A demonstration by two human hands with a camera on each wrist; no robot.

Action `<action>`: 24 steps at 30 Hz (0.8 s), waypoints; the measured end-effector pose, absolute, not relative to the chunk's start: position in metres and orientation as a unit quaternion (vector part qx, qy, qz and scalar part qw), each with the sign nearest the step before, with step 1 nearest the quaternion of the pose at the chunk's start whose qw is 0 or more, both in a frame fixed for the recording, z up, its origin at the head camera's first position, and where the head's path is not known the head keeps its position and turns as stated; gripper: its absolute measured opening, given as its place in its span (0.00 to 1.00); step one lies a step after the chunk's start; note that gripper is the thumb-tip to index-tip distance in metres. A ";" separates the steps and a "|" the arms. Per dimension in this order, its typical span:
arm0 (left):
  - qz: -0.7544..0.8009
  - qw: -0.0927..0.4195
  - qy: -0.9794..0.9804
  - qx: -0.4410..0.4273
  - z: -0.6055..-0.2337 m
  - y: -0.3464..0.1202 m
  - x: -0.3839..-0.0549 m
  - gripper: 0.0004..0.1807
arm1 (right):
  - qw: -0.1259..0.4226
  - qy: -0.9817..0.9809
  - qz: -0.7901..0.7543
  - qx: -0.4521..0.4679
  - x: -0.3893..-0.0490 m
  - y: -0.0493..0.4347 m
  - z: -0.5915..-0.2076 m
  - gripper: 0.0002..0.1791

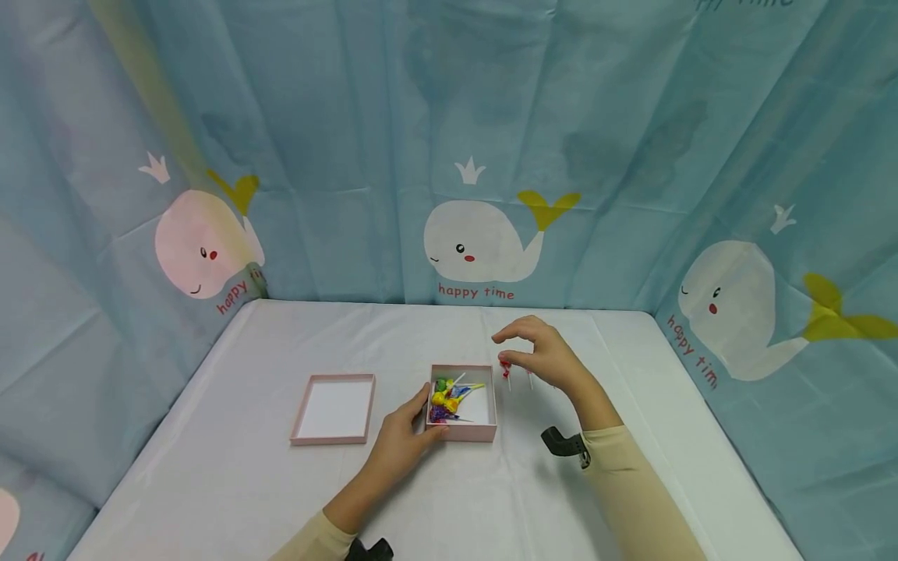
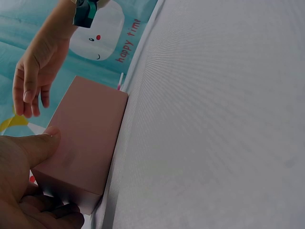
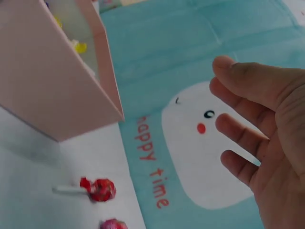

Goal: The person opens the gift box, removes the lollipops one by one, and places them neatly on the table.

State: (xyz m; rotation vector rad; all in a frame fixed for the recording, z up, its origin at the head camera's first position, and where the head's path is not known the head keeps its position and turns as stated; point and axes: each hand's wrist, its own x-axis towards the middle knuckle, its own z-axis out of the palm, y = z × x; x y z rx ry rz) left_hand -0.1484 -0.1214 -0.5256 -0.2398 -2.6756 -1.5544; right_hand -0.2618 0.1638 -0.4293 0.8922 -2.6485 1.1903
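A pink box (image 1: pixel 463 433) stands on the white table, holding several lollipops (image 1: pixel 449 399) in yellow, green, blue and purple wrappers. My left hand (image 1: pixel 402 436) grips its left side, thumb at the front wall; the left wrist view shows the thumb against the pink box (image 2: pixel 86 138). To the right of the box lies a red-wrapped lollipop (image 3: pixel 101 190) with a white stick, and a second one (image 3: pixel 113 224) is partly cut off. My right hand (image 1: pixel 543 357) hovers over them, its fingers apart and loosely bent, and nothing shows between them in the right wrist view.
Left of the box lies its shallow pink lid (image 1: pixel 333 411), inner side up. A white cloth covers the table (image 1: pixel 449 499). Blue curtains (image 1: pixel 337 156) with whale prints hang behind and at both sides. More lollipop sticks (image 1: pixel 531 382) show below the right hand.
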 end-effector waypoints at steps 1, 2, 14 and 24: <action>-0.501 0.018 -0.862 -0.077 -0.526 -0.121 -0.149 0.48 | 0.049 -0.868 0.391 0.301 -0.262 0.161 -0.429 0.14; -0.501 0.018 -0.862 -0.077 -0.525 -0.121 -0.149 0.48 | 0.049 -0.867 0.388 0.309 -0.262 0.158 -0.430 0.14; -0.494 0.024 -0.865 -0.081 -0.525 -0.122 -0.149 0.48 | 0.024 -0.852 0.363 0.376 -0.260 0.126 -0.445 0.14; -0.499 0.025 -0.862 -0.087 -0.526 -0.123 -0.149 0.48 | -0.004 -0.848 0.356 0.393 -0.259 0.107 -0.460 0.13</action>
